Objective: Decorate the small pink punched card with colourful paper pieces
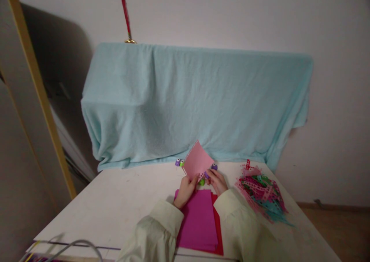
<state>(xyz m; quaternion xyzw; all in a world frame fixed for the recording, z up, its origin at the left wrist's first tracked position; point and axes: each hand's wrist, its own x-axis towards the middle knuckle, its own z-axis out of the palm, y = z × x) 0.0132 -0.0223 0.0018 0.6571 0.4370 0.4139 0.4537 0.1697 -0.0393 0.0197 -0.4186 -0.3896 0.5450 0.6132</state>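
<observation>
Pink paper (198, 162), both hands, no writing

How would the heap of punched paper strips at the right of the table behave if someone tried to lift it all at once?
The heap of pink, green and teal punched paper strips looks loose and tangled, so it would likely sag and shed pieces. The strips seem thin and perforated, so probably very light and easily torn. Pushed across the white table, the heap would probably spread rather than slide as one.

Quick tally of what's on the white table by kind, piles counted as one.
Pale pink paper sheet held in both hands: 1
Stack of magenta and red paper sheets: 1
Small plastic craft punches: at least 3
Pile of punched paper strips: 1
Total: at least 6
</observation>
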